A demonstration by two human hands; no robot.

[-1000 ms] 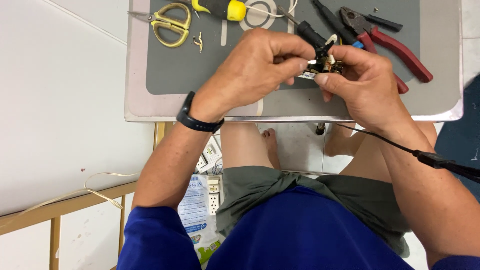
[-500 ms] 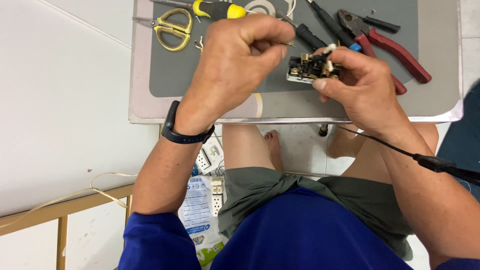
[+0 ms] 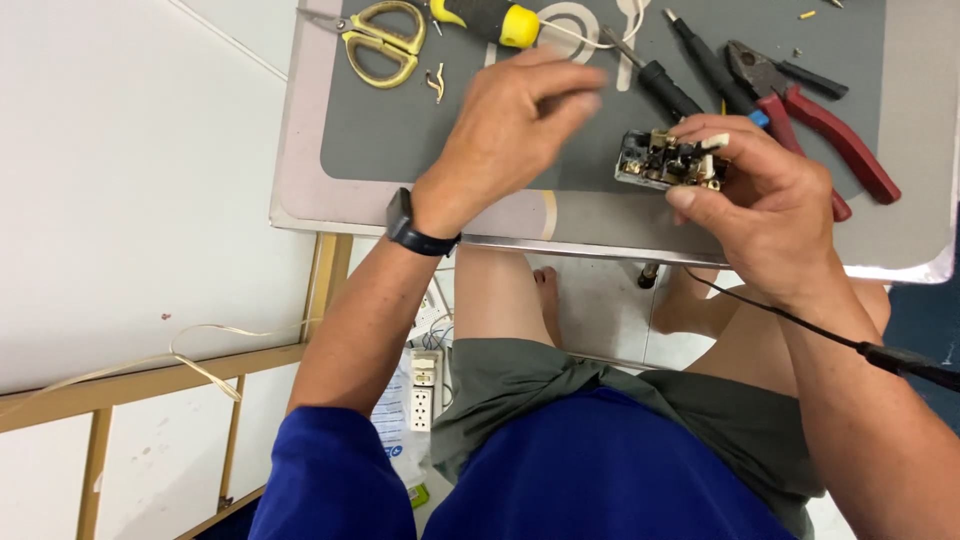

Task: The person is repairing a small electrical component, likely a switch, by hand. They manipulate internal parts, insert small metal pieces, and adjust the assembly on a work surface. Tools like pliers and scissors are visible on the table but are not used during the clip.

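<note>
Head view: right hand (image 3: 765, 215) pinches an opened socket module (image 3: 668, 160) at 2 o'clock, internals turned upward, apparently for access. Left hand (image 3: 510, 130), empty, fingers loosely curled, hovers over the grey mat (image 3: 400, 140). Screwdrivers (image 3: 655, 75), red pliers (image 3: 810, 105), yellow scissors (image 3: 385, 45) lie at 12 o'clock

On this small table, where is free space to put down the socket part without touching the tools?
The grey mat is bare at its left part, below the yellow-handled scissors and beside the left hand. The far edge is crowded: yellow-black screwdriver, black probes, red-handled pliers. The right hand holds the opened socket part.
</note>
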